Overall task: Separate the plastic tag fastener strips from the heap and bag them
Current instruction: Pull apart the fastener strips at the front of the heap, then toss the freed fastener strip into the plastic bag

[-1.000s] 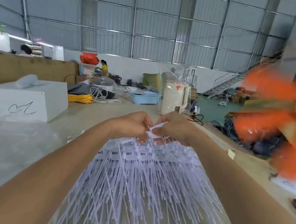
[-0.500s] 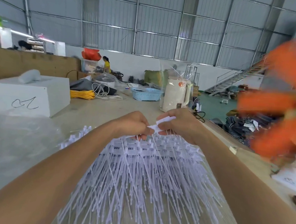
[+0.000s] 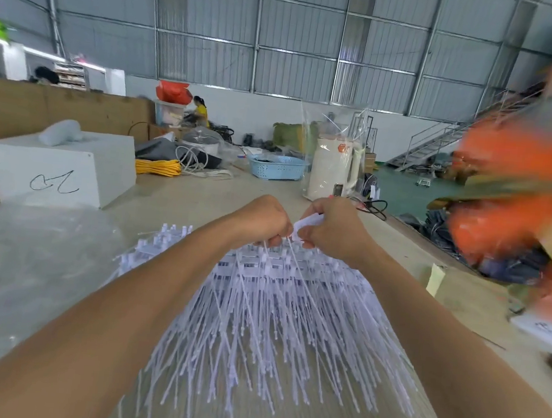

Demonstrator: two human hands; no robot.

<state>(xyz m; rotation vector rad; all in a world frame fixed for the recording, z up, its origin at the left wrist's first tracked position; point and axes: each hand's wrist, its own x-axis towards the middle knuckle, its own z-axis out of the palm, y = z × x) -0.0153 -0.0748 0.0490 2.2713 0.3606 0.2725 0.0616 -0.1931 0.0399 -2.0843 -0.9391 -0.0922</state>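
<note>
Fingertips of both my hands pinch one white strip at the far top of the heap.

My left hand (image 3: 268, 220) and right hand (image 3: 331, 229) sit knuckle to knuckle, fingers curled tight on a tag fastener strip (image 3: 305, 224) lifted just clear of the heap of fastener strips (image 3: 268, 309), which fans toward me on the table (image 3: 201, 201). My forearms frame it from both sides. I judge the job barely begun: nearly everything is still heaped, and crinkled clear plastic (image 3: 27, 252), maybe the bags, lies left.
</note>
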